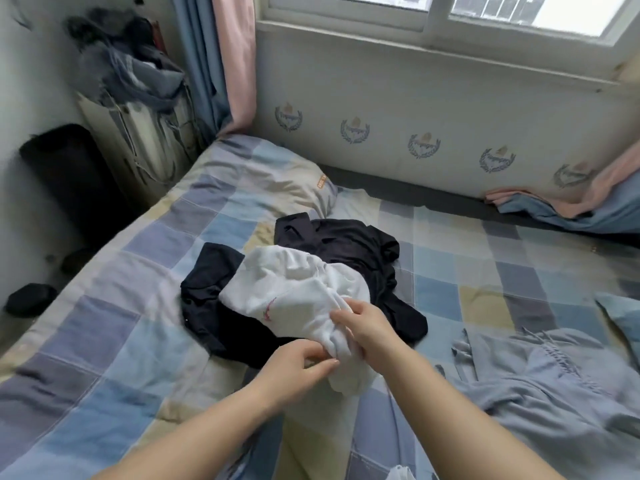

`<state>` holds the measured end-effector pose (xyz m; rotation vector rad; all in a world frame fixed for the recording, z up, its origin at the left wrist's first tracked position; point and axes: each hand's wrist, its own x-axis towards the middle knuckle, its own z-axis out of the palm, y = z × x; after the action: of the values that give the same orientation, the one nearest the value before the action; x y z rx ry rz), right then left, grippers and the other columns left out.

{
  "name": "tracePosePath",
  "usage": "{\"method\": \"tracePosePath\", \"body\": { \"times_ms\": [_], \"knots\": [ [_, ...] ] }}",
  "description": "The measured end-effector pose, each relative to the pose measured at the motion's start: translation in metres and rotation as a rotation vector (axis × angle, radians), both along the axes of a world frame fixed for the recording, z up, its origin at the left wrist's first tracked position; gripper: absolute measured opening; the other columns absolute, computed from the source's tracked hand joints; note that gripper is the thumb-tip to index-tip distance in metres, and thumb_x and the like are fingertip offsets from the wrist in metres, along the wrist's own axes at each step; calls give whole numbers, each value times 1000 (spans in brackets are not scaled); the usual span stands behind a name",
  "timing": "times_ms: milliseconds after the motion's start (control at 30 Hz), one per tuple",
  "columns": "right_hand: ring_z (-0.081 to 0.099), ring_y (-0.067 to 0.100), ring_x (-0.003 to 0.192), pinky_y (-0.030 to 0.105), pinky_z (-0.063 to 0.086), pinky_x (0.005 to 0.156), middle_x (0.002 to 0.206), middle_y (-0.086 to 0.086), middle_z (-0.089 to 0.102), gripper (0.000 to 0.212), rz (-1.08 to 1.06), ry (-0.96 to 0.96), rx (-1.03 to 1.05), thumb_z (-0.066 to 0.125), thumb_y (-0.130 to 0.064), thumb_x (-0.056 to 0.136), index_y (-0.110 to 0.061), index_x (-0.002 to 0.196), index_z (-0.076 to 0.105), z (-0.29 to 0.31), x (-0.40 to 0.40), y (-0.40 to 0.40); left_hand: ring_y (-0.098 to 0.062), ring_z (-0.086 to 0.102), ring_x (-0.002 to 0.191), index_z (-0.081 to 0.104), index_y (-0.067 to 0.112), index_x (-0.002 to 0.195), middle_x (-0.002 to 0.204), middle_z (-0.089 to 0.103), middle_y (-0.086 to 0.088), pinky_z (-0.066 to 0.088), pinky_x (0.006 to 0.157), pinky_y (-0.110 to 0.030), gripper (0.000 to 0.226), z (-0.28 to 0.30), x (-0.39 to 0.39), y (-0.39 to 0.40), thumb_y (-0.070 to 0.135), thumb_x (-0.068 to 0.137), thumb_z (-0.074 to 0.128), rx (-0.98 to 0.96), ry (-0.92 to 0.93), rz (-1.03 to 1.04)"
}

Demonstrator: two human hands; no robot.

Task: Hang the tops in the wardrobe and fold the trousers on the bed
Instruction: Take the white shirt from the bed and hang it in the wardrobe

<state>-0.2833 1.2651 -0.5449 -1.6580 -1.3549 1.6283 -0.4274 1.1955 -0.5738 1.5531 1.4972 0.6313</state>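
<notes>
**2 hands gather a white garment from the pile on the bed**

While daylight falls from the window [450, 15] above, a person leans over the bed with its blue, lilac and cream checked quilt [121, 341] and takes up the crumpled white cotton garment with a small pink mark [294, 289]. That garment lies on top of the heap of black jersey clothing [349, 244], near the middle of the bed, with its near end lifted off the quilt.

Each hand's grip is closed on cloth. The right hand [367, 332] has its fingers curled round a bunched fold at the near end, and the left hand [294, 365] pinches the edge just beside it between thumb and fingertips. Held so close together, the 2 hands seem to be hunting for a hem or waistband, probably to shake the piece out and learn whether it is a top for the wardrobe or trousers to fold; crumpled as it is, that cannot be told yet.

A rumpled pale grey-blue garment with gathered stitching [554, 386] waits at the right, apart from the heap, and looks unsorted. The checked pillow [263, 174] sits at the head, by the pink and blue curtain [221, 64]. No wardrobe is in view, so hanging would mean turning away from the bed.
</notes>
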Motion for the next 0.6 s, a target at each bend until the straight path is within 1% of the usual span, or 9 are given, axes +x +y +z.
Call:
{"method": "tracePosePath", "body": {
  "times_ms": [67, 133, 200, 233, 333, 400, 467, 567, 600],
  "knots": [
    [68, 20, 91, 38, 53, 85, 95, 4, 73, 18, 48, 2, 88, 66, -20, 82, -22, 100, 71, 33, 6, -27, 1, 62, 77, 67, 28, 76, 76, 68, 15, 47, 71, -18, 14, 34, -15, -10, 33, 88, 64, 37, 11, 73],
    [66, 7, 81, 25, 53, 78, 88, -4, 71, 15, 93, -33, 185, 67, -14, 84, -23, 95, 70, 70, 15, -52, 5, 60, 81, 65, 28, 86, 84, 66, 16, 43, 71, -10, 3, 73, -25, -19, 29, 89, 65, 104, 28, 118],
    [61, -1, 73, 14, 48, 69, 80, -11, 68, 18, 133, -92, 289, 69, -9, 81, -27, 85, 70, 105, 25, -75, 3, 57, 93, 62, 23, 105, 99, 60, 15, 40, 76, -4, 17, 110, -28, -27, 21, 89, 65, 172, 48, 99],
    [60, 1, 74, 13, 47, 69, 79, -12, 67, 21, 143, -140, 354, 70, -7, 79, -28, 82, 69, 124, 32, -86, -1, 54, 101, 60, 20, 115, 106, 57, 14, 37, 82, -4, 27, 128, -27, -32, 19, 89, 65, 209, 73, 67],
    [60, 6, 84, 20, 46, 77, 88, -8, 65, 27, 174, -255, 560, 75, -6, 75, -31, 78, 66, 171, 55, -119, -3, 45, 115, 55, 20, 130, 118, 51, 13, 32, 98, -14, 42, 171, -14, -54, 20, 89, 65, 297, 162, -49],
    [58, 2, 82, 15, 45, 75, 86, -8, 63, 37, 142, -249, 648, 76, 0, 73, -35, 74, 63, 198, 72, -142, -6, 49, 113, 61, 19, 122, 118, 58, 9, 36, 97, -19, 37, 185, -2, -74, 21, 86, 68, 293, 217, -159],
    [55, -3, 79, 9, 40, 72, 82, -11, 60, 42, 94, -246, 705, 74, 4, 72, -36, 72, 59, 218, 86, -167, -11, 56, 106, 65, 16, 109, 110, 64, 5, 43, 90, -26, 28, 192, 13, -101, 26, 84, 70, 254, 246, -214],
    [53, -6, 71, 8, 38, 67, 72, -21, 61, 29, 46, -225, 703, 71, -6, 73, -32, 71, 57, 239, 107, -201, -10, 58, 82, 60, 23, 83, 86, 63, 11, 47, 78, -33, 13, 200, 33, -142, 29, 82, 71, 191, 221, -189],
    [52, -6, 67, 9, 38, 65, 69, -25, 61, 25, 36, -222, 688, 70, -9, 75, -30, 71, 57, 244, 115, -210, -6, 55, 74, 55, 27, 76, 79, 60, 13, 46, 74, -32, 17, 203, 39, -154, 29, 82, 70, 200, 234, -180]
  ]
}}
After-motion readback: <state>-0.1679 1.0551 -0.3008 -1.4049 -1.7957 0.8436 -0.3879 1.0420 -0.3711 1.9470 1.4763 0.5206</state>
